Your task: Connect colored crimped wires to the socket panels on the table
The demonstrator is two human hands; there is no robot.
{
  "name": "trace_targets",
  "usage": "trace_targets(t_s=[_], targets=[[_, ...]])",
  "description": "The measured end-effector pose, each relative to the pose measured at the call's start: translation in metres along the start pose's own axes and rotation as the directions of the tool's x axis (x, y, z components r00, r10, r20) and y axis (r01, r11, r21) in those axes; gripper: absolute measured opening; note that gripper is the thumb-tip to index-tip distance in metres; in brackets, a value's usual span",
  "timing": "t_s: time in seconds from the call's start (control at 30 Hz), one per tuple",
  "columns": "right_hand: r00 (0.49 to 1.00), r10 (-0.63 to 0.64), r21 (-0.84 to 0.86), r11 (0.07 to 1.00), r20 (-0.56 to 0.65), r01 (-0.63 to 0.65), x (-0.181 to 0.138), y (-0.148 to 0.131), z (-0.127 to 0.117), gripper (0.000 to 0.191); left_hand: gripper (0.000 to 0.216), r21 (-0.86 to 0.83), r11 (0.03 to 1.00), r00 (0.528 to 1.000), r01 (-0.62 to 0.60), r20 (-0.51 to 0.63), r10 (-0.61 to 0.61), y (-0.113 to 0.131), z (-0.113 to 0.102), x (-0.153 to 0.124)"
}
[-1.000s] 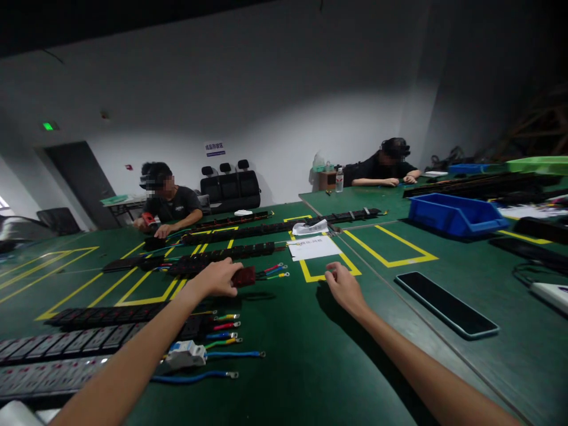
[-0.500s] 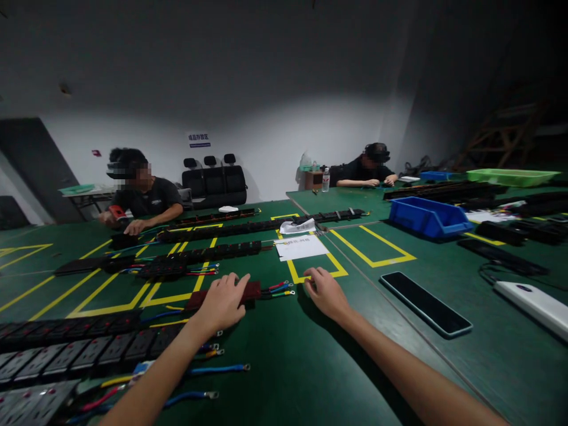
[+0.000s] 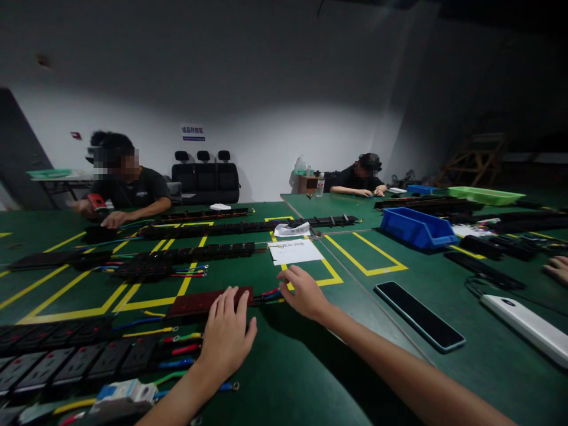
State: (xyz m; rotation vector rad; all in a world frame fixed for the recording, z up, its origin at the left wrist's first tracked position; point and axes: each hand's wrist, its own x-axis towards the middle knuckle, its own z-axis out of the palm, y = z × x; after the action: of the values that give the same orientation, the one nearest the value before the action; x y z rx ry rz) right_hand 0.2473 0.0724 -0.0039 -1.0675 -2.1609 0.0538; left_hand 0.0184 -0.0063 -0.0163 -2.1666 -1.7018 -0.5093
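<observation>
A long dark red socket strip [image 3: 197,302] lies on the green table [image 3: 310,367] in front of me. My left hand [image 3: 226,337] rests flat, fingers spread, its fingertips on the strip's right end. My right hand [image 3: 304,294] reaches over the coloured wires [image 3: 271,293] that come out of that end; its fingers curl down onto them, and what they pinch is hidden. More black socket strips [image 3: 53,355] with red, green, blue and yellow leads lie at the near left.
A dark phone [image 3: 419,315] lies flat to the right, with a white box [image 3: 523,319] beyond it. A blue bin [image 3: 415,228], a paper sheet [image 3: 295,251] and rows of black strips [image 3: 199,254] sit farther off. Two seated people [image 3: 122,183] work at the back; another person's hand [image 3: 558,269] shows at the right edge.
My left hand set the red strip down and slid back, now lying flat at its end. My right hand moved left onto the wires. The view panned right.
</observation>
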Motion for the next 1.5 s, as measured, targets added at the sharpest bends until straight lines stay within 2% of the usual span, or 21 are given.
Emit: trace_targets(t_s=[0.2, 0.4, 0.6, 0.87, 1.0, 1.37, 1.5], targets=[[0.993, 0.088, -0.04, 0.995, -0.083, -0.092, 0.003, 0.017, 0.019, 0.011, 0.053, -0.022, 1.0, 1.0, -0.006, -0.003, 0.006, -0.001, 0.002, -0.001], [0.982, 0.173, -0.129, 0.975, -0.07, -0.181, -0.002, 0.023, 0.023, 0.035, 0.054, -0.033, 0.999, 1.0, -0.011, 0.021, 0.012, 0.0, 0.0, -0.001], [0.989, 0.146, -0.183, 0.972, -0.018, -0.147, -0.001, 0.021, 0.022, 0.042, 0.052, -0.015, 1.0, 1.0, -0.021, 0.014, 0.021, 0.001, -0.001, 0.0], [0.998, 0.06, -0.17, 0.984, 0.025, -0.055, -0.002, 0.019, 0.022, 0.021, 0.055, -0.024, 0.999, 0.999, -0.033, 0.032, 0.034, 0.001, 0.0, 0.001], [0.996, 0.09, -0.2, 0.976, 0.016, -0.085, -0.002, 0.019, 0.021, 0.027, 0.054, -0.039, 0.999, 0.999, -0.023, 0.026, 0.024, 0.002, 0.0, 0.0], [0.996, 0.02, 0.001, 1.0, -0.088, -0.02, -0.006, 0.014, 0.017, 0.026, 0.056, -0.026, 0.999, 0.998, -0.037, 0.057, 0.039, 0.001, 0.0, 0.001], [0.996, 0.004, -0.018, 1.0, -0.084, -0.006, -0.007, 0.013, 0.016, 0.029, 0.057, -0.022, 0.999, 0.998, -0.027, 0.057, 0.029, 0.002, -0.001, 0.001]])
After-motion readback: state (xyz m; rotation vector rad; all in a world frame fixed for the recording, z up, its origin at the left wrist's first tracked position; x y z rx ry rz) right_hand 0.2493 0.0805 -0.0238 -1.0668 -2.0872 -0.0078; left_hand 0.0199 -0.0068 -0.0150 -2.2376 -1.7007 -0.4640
